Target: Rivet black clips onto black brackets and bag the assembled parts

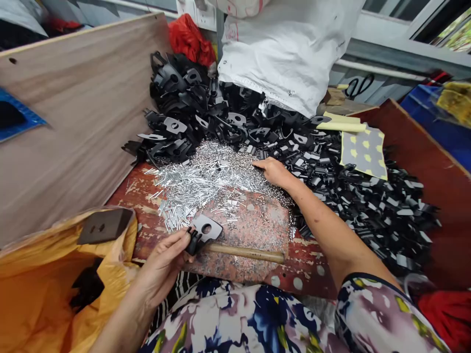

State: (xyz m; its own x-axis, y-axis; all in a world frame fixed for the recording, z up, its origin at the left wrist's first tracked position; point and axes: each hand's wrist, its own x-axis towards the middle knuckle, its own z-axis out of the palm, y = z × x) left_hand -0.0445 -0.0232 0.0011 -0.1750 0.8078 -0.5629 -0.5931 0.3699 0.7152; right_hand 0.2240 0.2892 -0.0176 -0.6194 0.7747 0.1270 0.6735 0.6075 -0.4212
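My left hand (165,260) pinches a black plastic clip part (206,229) with a flat grey face and a round hole, low over the front of the table. Just under that part lies a wooden tool handle (246,252); its left end is hidden. My right hand (274,171) reaches forward to the heap of small metal bits (243,166), index finger extended onto it and the other fingers curled; anything between the fingertips is too small to see. Long silver pins (191,189) lie left of that hand.
Black plastic parts (176,125) are heaped at the back left, smaller black pieces (368,211) at the right. A white sack (279,54) hangs over the back. Boards stand at left (73,108) and right (423,147). An orange-yellow bag (37,294) gapes at lower left.
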